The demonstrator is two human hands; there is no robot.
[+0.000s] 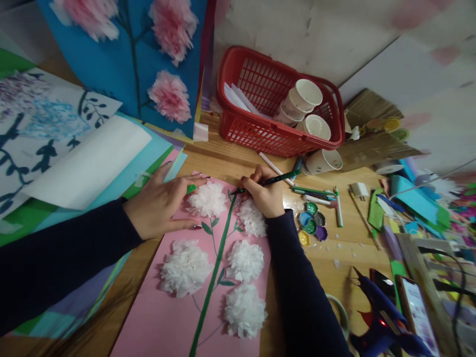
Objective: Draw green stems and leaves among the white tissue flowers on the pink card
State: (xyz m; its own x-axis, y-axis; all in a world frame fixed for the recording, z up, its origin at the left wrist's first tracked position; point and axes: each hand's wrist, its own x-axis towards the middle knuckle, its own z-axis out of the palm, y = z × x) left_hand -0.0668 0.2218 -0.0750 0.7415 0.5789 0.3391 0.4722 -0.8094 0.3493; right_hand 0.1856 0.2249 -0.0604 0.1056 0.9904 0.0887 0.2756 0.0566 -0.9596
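Observation:
A pink sheet [167, 317] lies on the wooden table, with a painted green stem [213, 282] and several white tissue-paper flowers [186, 267] on it. My left hand [161, 206] lies flat with spread fingers on the sheet's top left corner, beside the uppermost flower [208, 198]. My right hand [262, 191] grips a dark green pen or brush [277, 178], its tip touching the top of the stem.
A red basket [278, 144] with paper cups and papers stands behind. A small paint palette [311, 225], markers and scraps lie to the right. A blue glue gun [383, 317] and a phone [416, 312] sit at bottom right. Coloured sheets and flower pictures fill the left.

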